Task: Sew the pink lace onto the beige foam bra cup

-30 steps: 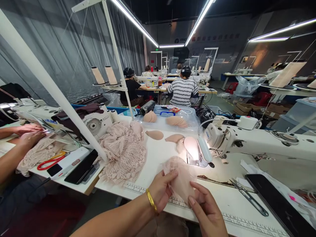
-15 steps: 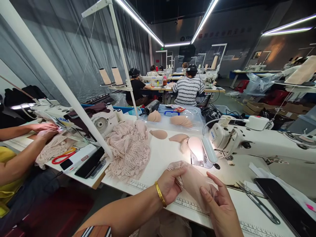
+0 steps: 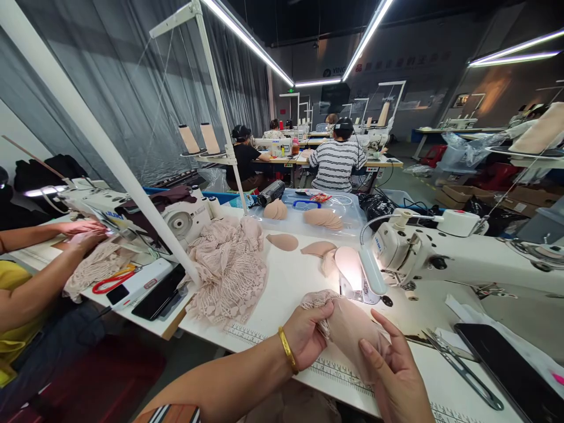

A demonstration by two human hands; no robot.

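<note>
Left hand (image 3: 308, 335) is gripping the left edge of a pink fabric cup (image 3: 352, 329), thumb and fingers pinched on its lacy rim; gold bangle (image 3: 287, 351) is sitting on that wrist. Right hand (image 3: 394, 382) is cradling the cup from below and right, thumb pressing on the front, fingers curled under. Cup is being held just above the near edge of the white table (image 3: 291, 282), over the printed ruler strip (image 3: 335, 376), just in front of the sewing machine (image 3: 440, 258) and its lit lamp (image 3: 372, 270). Lace pile (image 3: 227, 267) is lying to the left, loose pads (image 3: 282, 241) behind it. Scissors (image 3: 462, 367) and a black phone (image 3: 511, 376) are lying to the right. A co-worker's hands (image 3: 81, 235) are working lace at the next table on the left.
</note>
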